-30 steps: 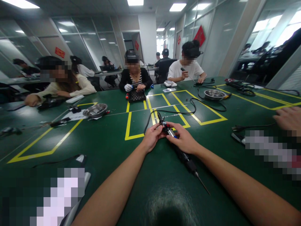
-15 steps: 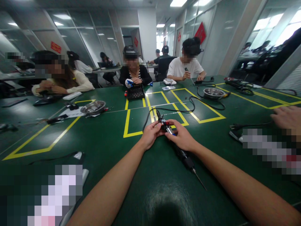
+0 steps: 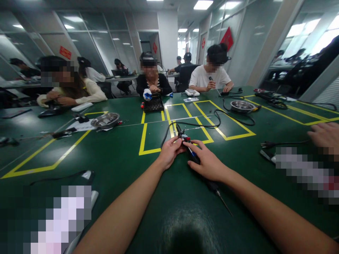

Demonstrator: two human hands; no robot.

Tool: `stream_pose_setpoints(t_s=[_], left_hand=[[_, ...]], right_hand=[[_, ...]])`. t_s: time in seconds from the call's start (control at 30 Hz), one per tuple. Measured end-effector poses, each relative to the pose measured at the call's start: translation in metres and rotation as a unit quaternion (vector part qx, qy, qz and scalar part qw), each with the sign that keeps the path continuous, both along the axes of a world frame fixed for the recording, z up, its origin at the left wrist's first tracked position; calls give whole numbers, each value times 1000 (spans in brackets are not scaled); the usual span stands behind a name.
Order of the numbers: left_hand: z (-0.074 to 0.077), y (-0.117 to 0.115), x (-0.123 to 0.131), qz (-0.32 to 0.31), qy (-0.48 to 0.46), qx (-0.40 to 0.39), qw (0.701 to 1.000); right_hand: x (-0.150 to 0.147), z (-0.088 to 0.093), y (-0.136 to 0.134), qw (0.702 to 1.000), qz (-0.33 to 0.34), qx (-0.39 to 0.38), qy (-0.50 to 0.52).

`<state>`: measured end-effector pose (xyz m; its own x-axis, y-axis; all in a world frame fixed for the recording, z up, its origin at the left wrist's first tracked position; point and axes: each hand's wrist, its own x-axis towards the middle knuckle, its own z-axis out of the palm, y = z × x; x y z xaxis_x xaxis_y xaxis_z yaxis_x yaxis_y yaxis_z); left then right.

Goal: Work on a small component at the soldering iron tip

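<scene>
A black, corded electric screwdriver (image 3: 211, 184) lies slanted over the green table, its thin metal bit pointing down to the right. Blue shows on its body between my fingers. At its cord end sits a cluster of small red, grey and black parts (image 3: 185, 137), too small to make out singly. My left hand (image 3: 171, 151) is closed, pinching this end with thumb and fingers. Curved over the body is my right hand (image 3: 208, 158), its thumb against the tool's left side and its index fingertip at the red part. My right palm hides the middle of the tool.
A black cable (image 3: 196, 123) loops across yellow tape outlines. Metal bowls (image 3: 242, 106) (image 3: 105, 120) stand farther off. A black tray (image 3: 153, 104) sits before a co-worker opposite. Another person's hand (image 3: 324, 135) rests at the right edge, near a plug (image 3: 265, 145).
My right hand has shifted over the tool, its index finger moving to the red part. It now covers the silver section. The left hand stays put.
</scene>
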<state>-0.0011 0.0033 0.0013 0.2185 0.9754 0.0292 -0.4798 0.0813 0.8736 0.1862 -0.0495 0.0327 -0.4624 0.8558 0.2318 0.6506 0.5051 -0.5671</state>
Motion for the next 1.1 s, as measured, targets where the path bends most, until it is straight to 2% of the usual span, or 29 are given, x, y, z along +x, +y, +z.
stream_pose_setpoints(t_s=[0.13, 0.23, 0.3, 0.37, 0.43, 0.5, 0.53, 0.6, 0.63, 0.67, 0.7, 0.77, 0.87, 1.0, 1.03, 1.1], left_hand=[[-4, 2, 1, 21, 13, 4, 1000], [-7, 4, 2, 35, 25, 10, 999], [-9, 5, 2, 40, 44, 16, 998], [-11, 6, 3, 46, 80, 24, 995], [-13, 7, 4, 56, 129, 39, 989], [-14, 7, 5, 69, 187, 62, 978], [-14, 7, 6, 78, 216, 76, 970], [-13, 6, 7, 97, 274, 102, 951], [-12, 5, 7, 108, 302, 113, 941], [-12, 4, 8, 118, 326, 124, 930], [-11, 3, 8, 126, 348, 137, 919], [-11, 1, 8, 139, 383, 162, 899], [-10, -1, 8, 159, 427, 188, 870], [-10, -2, 8, 189, 469, 181, 843], [-10, -2, 7, 196, 469, 180, 842], [-9, -2, 7, 202, 460, 190, 843]], right_hand=[[-5, -7, -1, 999, -14, 13, 26], [-7, -7, 0, 996, -20, 23, 83], [-5, -2, 3, 988, -32, -31, 150], [2, 6, 10, 955, -60, -143, 252], [16, 14, 22, 886, -94, -248, 380], [34, 19, 37, 802, -131, -304, 498], [44, 20, 44, 752, -146, -327, 554], [61, 18, 57, 631, -148, -408, 643], [68, 16, 61, 583, -145, -439, 668], [73, 13, 65, 552, -145, -457, 682], [76, 11, 67, 535, -146, -464, 690], [78, 7, 69, 533, -146, -459, 695], [77, 3, 71, 558, -146, -442, 687], [75, -1, 76, 588, -175, -423, 666], [74, -2, 76, 610, -188, -406, 654], [70, -3, 74, 685, -199, -358, 602]])
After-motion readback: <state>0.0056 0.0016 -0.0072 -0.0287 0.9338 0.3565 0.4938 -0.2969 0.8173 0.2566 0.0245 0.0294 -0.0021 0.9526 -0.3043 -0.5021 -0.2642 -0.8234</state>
